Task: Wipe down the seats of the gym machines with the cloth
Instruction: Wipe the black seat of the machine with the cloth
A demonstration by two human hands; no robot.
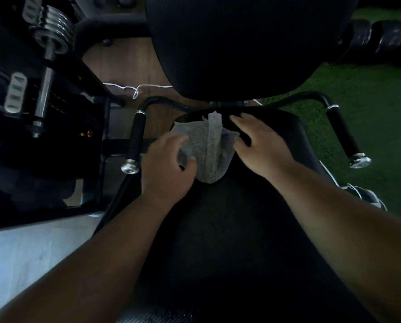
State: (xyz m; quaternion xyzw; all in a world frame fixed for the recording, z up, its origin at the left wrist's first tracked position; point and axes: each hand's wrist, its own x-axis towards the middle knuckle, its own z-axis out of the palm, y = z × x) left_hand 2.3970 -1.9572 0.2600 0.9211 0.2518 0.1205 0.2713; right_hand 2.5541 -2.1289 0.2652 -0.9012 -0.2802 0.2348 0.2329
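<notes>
A grey cloth [206, 145], folded over on itself, lies on the far part of the black padded seat [222, 229] of a gym machine. My left hand [166, 164] lies on the cloth's left side, thumb over its lower edge and fingers spread on top. My right hand [260, 143] rests with straight, spread fingers on the seat, its thumb touching the cloth's right edge. The black backrest [248, 43] rises just beyond the cloth.
Black foam handles stand at both sides of the seat: left handle [136, 138], right handle [344, 136]. A weight post with chrome plates [52, 31] and the dark frame [55, 127] crowd the left. Green turf [369, 94] lies right; a white cord [136, 89] crosses the wooden floor.
</notes>
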